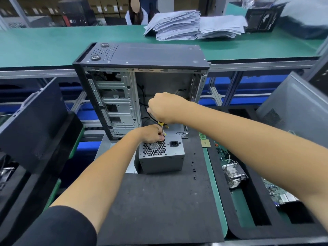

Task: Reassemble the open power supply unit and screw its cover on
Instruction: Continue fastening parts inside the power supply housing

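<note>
The power supply unit stands on the foam mat, near its far edge, just before the open computer case. Loose screws lie on the mat to its right. Beyond the mat's right edge sit a heatsink and a circuit board. Paper stacks rest on the far bench, behind the case

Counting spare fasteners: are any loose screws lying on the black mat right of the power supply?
Yes, several small dark screws lie scattered on the black mat just right of the power supply.
</note>
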